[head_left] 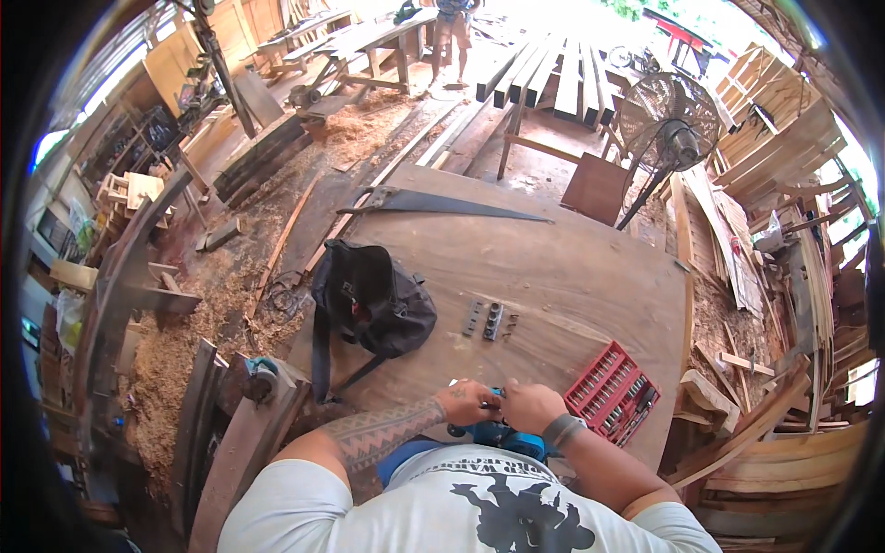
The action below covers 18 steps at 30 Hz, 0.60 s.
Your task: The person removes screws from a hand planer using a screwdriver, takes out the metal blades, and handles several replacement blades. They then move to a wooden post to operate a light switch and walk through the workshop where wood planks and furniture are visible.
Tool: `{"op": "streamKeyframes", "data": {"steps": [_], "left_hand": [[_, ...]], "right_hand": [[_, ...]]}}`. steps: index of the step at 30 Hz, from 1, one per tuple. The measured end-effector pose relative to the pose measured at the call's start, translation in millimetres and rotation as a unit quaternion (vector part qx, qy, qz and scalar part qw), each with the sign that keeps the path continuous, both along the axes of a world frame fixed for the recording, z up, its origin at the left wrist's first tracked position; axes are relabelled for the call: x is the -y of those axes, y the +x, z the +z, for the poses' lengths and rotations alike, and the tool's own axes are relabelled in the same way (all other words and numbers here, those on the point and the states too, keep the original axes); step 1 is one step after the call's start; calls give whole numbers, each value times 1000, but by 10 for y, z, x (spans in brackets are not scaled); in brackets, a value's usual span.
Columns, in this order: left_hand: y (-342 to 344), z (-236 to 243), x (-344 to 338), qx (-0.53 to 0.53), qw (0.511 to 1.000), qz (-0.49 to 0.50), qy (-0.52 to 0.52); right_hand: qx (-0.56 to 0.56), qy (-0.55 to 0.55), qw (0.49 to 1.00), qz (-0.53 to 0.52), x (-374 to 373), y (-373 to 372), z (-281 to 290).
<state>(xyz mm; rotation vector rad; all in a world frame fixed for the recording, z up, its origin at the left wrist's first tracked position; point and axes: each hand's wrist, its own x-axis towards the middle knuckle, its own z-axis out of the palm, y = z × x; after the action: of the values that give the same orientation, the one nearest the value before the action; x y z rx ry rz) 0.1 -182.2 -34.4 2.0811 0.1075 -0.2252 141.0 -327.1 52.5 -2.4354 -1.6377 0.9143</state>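
My left hand (pixel 466 403) and my right hand (pixel 534 406) meet close to my body at the table's near edge. Under them is a teal-and-black power tool (pixel 527 446), mostly hidden by the hands and my shirt. The left fingers are closed at the tool's left part. My right fingers are pinched beside them, and what they grip is hidden. Just right of that hand lies an open red bit set case (pixel 612 392) with rows of metal pieces. Ahead on the wooden table (pixel 572 276) sit a dark metal block with round holes (pixel 493 321), a narrower metal strip (pixel 473 318) and small screws (pixel 510 326).
A black bag (pixel 373 300) rests on the table's left side, its strap hanging nearer me. A handsaw (pixel 452 205) lies across the far end. Beyond stand a fan (pixel 678 138), stacked beams (pixel 562 78) and a person (pixel 454 37). Wood shavings (pixel 194 369) cover the floor at left.
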Motion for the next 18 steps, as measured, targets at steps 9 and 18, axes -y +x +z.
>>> {"op": "streamKeyframes", "data": {"steps": [9,18], "left_hand": [[-122,234,-73,53,983,-125,125],[-75,-45,-38,-48,956,-175,230]], "right_hand": [[-34,15,998,51,15,260,-251],[-48,38,998,-15,5,168,-405]]}}
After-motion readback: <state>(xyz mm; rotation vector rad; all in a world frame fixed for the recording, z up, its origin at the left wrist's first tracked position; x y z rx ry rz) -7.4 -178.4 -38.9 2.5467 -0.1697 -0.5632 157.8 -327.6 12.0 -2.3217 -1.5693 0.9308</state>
